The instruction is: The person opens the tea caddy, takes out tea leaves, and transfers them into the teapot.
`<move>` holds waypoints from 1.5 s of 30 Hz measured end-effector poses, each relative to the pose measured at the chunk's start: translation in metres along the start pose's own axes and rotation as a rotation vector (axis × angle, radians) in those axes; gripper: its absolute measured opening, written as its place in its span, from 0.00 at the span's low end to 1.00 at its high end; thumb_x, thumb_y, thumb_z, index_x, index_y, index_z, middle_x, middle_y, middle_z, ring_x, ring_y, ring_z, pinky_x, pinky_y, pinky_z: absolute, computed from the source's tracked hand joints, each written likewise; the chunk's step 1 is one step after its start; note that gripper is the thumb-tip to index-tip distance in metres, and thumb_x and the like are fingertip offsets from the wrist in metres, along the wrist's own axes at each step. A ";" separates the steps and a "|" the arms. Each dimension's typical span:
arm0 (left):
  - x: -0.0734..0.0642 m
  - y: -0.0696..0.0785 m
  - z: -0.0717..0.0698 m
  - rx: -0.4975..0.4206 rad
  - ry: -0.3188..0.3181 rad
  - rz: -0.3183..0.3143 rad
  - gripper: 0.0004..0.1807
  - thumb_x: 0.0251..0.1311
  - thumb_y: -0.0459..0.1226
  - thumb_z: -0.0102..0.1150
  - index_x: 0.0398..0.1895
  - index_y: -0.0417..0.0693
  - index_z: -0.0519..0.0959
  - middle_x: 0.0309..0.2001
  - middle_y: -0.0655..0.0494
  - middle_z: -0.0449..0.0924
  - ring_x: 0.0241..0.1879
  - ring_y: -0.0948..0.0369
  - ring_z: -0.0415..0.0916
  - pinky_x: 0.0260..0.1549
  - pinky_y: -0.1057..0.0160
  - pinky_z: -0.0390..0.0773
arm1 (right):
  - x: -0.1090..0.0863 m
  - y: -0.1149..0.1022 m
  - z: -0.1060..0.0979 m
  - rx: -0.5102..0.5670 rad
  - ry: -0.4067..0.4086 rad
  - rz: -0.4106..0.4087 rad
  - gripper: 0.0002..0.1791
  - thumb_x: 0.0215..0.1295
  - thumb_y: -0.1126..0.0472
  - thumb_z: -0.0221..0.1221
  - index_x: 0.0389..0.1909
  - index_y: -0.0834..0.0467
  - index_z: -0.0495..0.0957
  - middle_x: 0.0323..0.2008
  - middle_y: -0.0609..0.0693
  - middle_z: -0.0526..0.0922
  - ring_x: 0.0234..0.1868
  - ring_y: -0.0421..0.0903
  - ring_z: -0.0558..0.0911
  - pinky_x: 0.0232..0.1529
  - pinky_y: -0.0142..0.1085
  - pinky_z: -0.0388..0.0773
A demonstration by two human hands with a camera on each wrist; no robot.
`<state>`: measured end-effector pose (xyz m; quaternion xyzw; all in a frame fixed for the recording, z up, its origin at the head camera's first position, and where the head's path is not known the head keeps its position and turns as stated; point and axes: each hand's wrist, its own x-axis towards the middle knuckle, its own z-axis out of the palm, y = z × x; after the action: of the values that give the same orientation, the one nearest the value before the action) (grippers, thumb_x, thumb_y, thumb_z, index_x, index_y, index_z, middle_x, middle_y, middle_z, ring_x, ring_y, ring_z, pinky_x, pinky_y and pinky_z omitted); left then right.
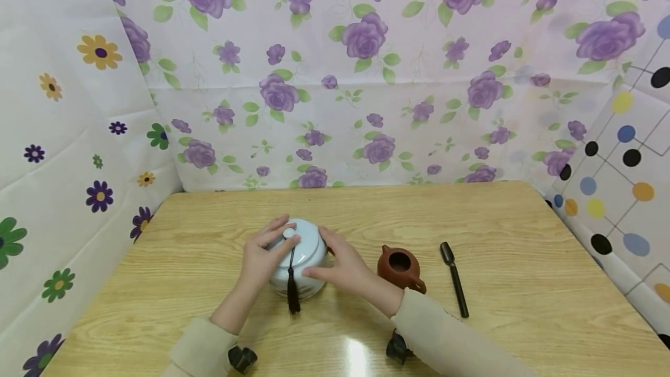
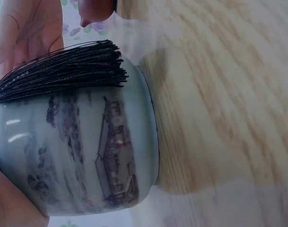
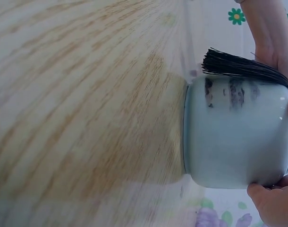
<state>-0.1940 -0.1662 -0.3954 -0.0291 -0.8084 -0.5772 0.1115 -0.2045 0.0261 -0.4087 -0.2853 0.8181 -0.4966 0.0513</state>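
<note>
Pale-blue, round glazed-ceramic jar [image 1: 314, 285] upright on light wood-grain table [image 1: 183, 260], between both hands. Pinched at knob [image 1: 289, 233] of matching pale-blue round lid [image 1: 309, 241] by left hand [image 1: 263, 255]; clasped at side by right hand [image 1: 344, 265], thumb to front. Could chip from tilted lid-lifting, or slip from loose hold on smooth glaze. Might snag dangling black thread tassel [image 1: 293, 295], or bump nearby rust-brown clay teapot [image 1: 394, 275] with right forearm [image 1: 386, 297].

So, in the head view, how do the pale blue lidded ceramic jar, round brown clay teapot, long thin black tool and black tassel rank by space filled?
1. Jar, though partly covered
2. Teapot
3. Tool and tassel: too alike to rank; the tool is longer.
</note>
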 end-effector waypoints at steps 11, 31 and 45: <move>0.001 -0.004 0.001 -0.039 0.001 0.082 0.17 0.55 0.37 0.67 0.48 0.41 0.82 0.56 0.50 0.78 0.72 0.53 0.53 0.72 0.46 0.47 | -0.001 0.002 0.002 -0.042 -0.016 0.024 0.50 0.59 0.46 0.64 0.73 0.64 0.48 0.73 0.62 0.51 0.72 0.56 0.55 0.69 0.50 0.61; 0.003 -0.010 0.004 -0.104 0.027 0.184 0.16 0.52 0.32 0.68 0.46 0.38 0.83 0.53 0.46 0.80 0.70 0.53 0.58 0.71 0.49 0.53 | -0.002 -0.001 0.000 -0.043 -0.050 0.043 0.51 0.61 0.45 0.61 0.74 0.63 0.43 0.74 0.61 0.45 0.74 0.55 0.50 0.70 0.50 0.57; 0.002 -0.014 0.005 -0.123 0.076 0.234 0.13 0.51 0.29 0.67 0.42 0.36 0.84 0.48 0.52 0.84 0.68 0.53 0.61 0.68 0.63 0.59 | -0.003 -0.004 -0.001 -0.028 -0.069 0.041 0.51 0.62 0.46 0.60 0.74 0.64 0.41 0.74 0.61 0.42 0.74 0.55 0.47 0.71 0.51 0.54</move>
<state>-0.1997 -0.1661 -0.4100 -0.1083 -0.7578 -0.6094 0.2064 -0.2008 0.0270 -0.4054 -0.2864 0.8283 -0.4738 0.0857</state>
